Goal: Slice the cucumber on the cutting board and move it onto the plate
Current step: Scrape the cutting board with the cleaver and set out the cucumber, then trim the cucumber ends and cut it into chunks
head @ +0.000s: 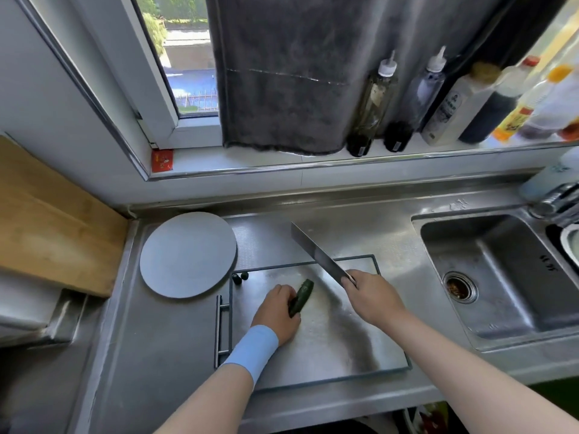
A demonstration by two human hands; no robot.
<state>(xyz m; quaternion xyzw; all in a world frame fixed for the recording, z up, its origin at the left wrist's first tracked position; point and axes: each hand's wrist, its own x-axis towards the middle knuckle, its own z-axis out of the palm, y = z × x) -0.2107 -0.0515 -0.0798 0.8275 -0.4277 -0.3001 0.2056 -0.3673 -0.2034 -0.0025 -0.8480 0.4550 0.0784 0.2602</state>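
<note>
One dark green cucumber [301, 296] lies slanted on the steel cutting board [338, 346] just below the frame's centre. Its lower end is gripped by the curled fingers of the left hand [275, 311], which wears a pale blue wristband [250, 349]. Two small dark cut pieces [241, 277] sit at the board's upper left corner. Right of the cucumber, the right hand [369, 296] has its fingers wrapped round the handle of a cleaver [316, 252], blade pointing toward the upper left, apart from the cucumber. A round grey plate [188, 255] rests on the tabletop [156, 339] just beside that corner. A sink [501, 277] fills the right side; sauce bottles [372, 104] line the window sill at upper right
</note>
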